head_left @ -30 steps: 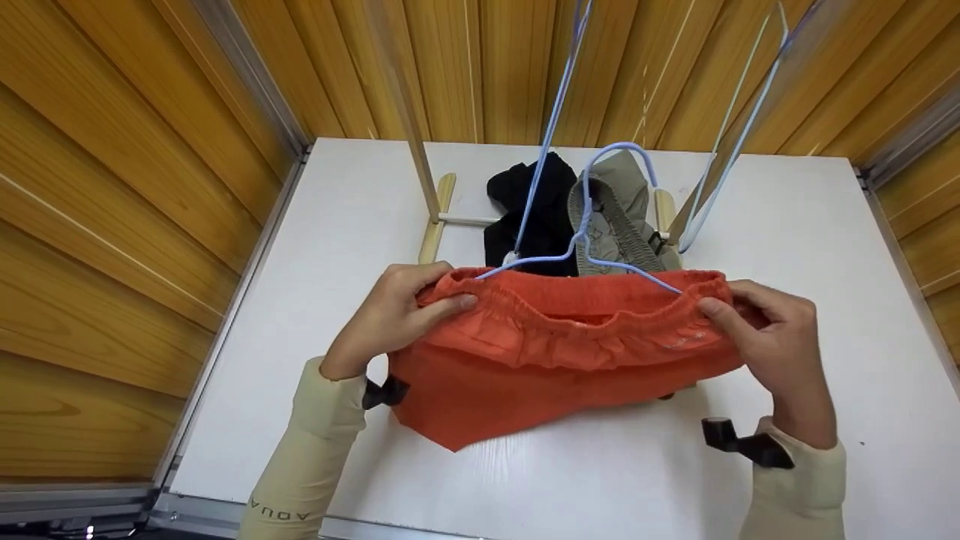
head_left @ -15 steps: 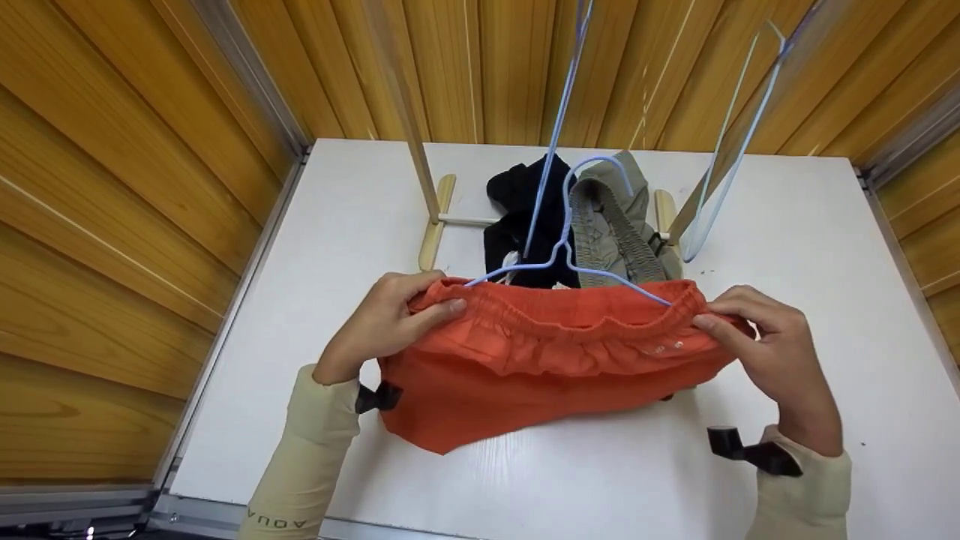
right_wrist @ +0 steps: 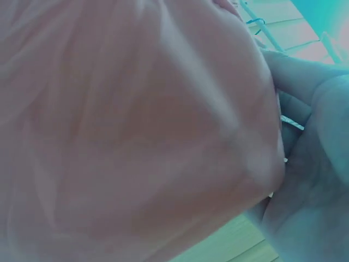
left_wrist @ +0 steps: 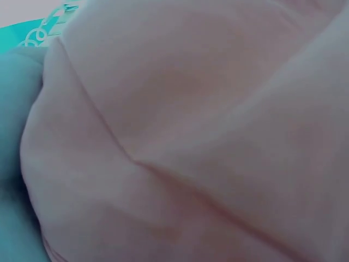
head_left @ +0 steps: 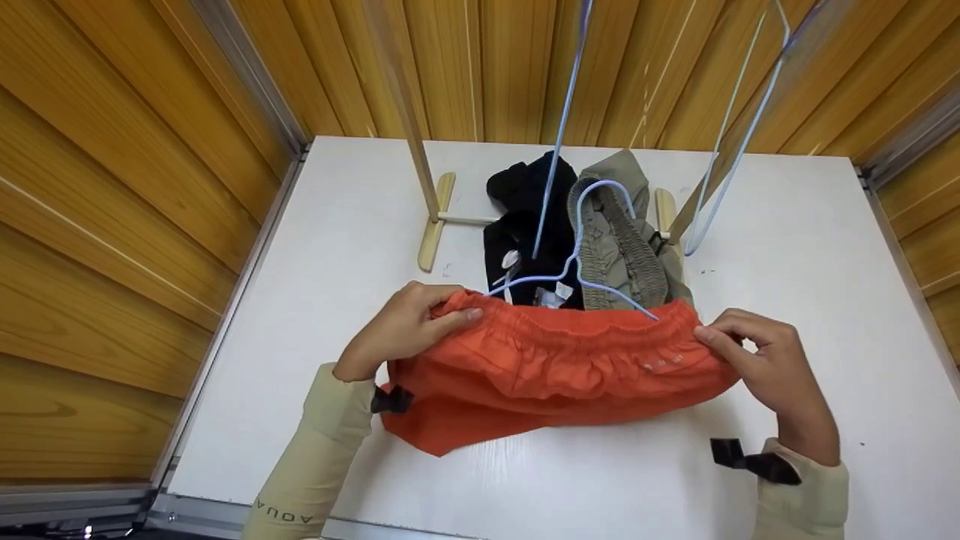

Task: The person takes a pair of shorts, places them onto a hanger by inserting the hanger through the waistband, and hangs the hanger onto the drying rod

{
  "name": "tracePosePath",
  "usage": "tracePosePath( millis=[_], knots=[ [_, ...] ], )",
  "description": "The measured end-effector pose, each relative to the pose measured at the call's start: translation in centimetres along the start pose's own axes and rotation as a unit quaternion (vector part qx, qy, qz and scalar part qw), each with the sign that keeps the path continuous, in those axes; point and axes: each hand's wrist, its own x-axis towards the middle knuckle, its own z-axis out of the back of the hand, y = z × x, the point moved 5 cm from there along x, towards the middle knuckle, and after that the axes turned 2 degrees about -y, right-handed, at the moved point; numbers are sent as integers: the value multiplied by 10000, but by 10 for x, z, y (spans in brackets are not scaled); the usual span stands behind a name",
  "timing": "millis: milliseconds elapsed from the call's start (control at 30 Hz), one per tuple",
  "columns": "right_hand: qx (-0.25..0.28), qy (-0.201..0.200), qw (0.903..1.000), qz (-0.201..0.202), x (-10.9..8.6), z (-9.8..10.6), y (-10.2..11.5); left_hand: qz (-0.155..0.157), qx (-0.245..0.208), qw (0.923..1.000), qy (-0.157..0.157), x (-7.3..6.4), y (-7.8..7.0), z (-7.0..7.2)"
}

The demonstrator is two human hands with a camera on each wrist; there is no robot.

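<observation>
"What have your hands got?"

"My left hand (head_left: 409, 322) pinches one end of the waistband (head_left: 577, 339) of the orange shorts (head_left: 540, 409), thumb in front. My right hand (head_left: 769, 356) pinches the other end, so the waist is stretched between them."

"And where are the shorts?"

"Over the surface (head_left: 300, 300), between its middle and its near edge. Both wrist views are mostly filled with their cloth."

"Anything in them?"

"A blue hanger (head_left: 575, 260). Its hook points toward the far edge; the ends of its arms are hidden in the waist."

"What lies beyond?"

"A black garment (head_left: 525, 191) and a grey one (head_left: 619, 247), side by side near the middle of the far edge. They lie between the wooden feet (head_left: 430, 232) of a rack, whose posts (head_left: 420, 157) rise out of view. Two more hangers (head_left: 564, 127) slant up there, one by the right post. Wood-look walls (head_left: 517, 75) stand behind the far edge and along the sides."
</observation>
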Motion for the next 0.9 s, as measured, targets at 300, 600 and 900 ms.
tracePosePath(
  millis=[300, 600, 900],
  knots=[
    [-673, 943, 9854, -1250, -10, -8, -17, 609, -274, 9966, 483, 7, 20, -17],
    [-993, 1181, 9749, -1604, -11, -12, -23, 1205, -317, 9914, 398, 6, 37, -14],
    [-1045, 1033, 9698, -1945, -7, -14, -28, 1631, -329, 9860, 52, 4, 48, 2]
  ],
)
